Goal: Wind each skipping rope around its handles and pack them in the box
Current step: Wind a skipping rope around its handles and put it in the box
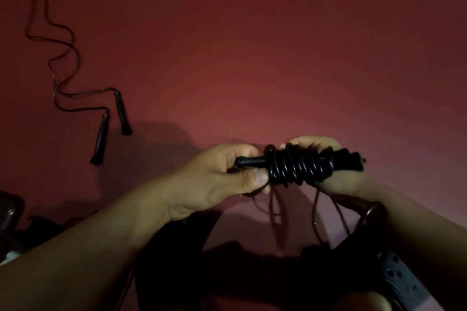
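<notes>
A: Where is your rope (290,166) now?

B: At about four o'clock in the view, lying crosswise between your two hands. Black coils are packed side by side around its paired handles (252,160), and only the handle ends stick out on each side.

A: And your grips?

B: Your left hand (222,171) has its fingers and thumb curled tight round the bare handle end at the nine o'clock side of the bundle. Your right hand (336,179) is wrapped round the coiled part and the far end at three o'clock. Loose cord hangs down from the bundle toward six o'clock.

A: Anything else?

B: A second rope (63,58) lies unwound on the red surface (252,45), at about nine to ten o'clock, well apart from your hands. Its cord snakes up toward eleven o'clock, and its two black handles (111,129) lie near each other. There is a dark strap (399,275) at five o'clock, by your right wrist.
</notes>
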Motion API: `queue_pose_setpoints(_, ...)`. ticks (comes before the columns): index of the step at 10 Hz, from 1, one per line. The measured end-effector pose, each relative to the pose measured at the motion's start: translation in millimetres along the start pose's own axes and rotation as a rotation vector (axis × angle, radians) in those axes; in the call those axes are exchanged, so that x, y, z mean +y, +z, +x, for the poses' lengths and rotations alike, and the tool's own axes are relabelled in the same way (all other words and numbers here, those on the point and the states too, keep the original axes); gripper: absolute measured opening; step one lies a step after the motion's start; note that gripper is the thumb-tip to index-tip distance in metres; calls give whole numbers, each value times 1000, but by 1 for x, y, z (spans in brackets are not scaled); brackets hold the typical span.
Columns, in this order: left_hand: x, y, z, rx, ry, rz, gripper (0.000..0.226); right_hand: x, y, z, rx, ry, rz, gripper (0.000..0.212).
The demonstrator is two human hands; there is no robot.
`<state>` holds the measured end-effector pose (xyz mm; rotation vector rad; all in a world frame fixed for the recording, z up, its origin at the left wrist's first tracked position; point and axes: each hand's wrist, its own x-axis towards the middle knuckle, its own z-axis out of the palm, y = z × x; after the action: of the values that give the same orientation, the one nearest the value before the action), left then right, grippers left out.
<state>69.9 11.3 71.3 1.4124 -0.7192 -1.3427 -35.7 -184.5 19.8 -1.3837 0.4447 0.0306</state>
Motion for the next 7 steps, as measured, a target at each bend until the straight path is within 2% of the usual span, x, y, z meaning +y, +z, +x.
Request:
queue_pose_setpoints(1,14,0,-7,115,-21,-130,15,1,13,-8,25,-18,-268,27)
queue_pose_setpoints(2,5,4,-2,227,-69,-231,15,1,23,-16,112,4,-186,37)
queue_pose_setpoints(3,3,2,4,373,-64,-257,18,-2,35,-22,63,68,-267,41)
queue_pose_setpoints(4,-7,2,8,507,-107,-245,12,2,49,-28,9,102,-227,35)
queue_pose_setpoints(5,-12,2,8,571,-142,-282,5,4,61,-36,-32,97,-293,32)
queue_pose_setpoints(6,-14,3,10,595,-182,-404,8,2,63,-39,-63,117,-256,33)
queue_pose_setpoints(7,-15,3,13,601,-182,-535,7,-7,68,-42,-32,203,-88,37)
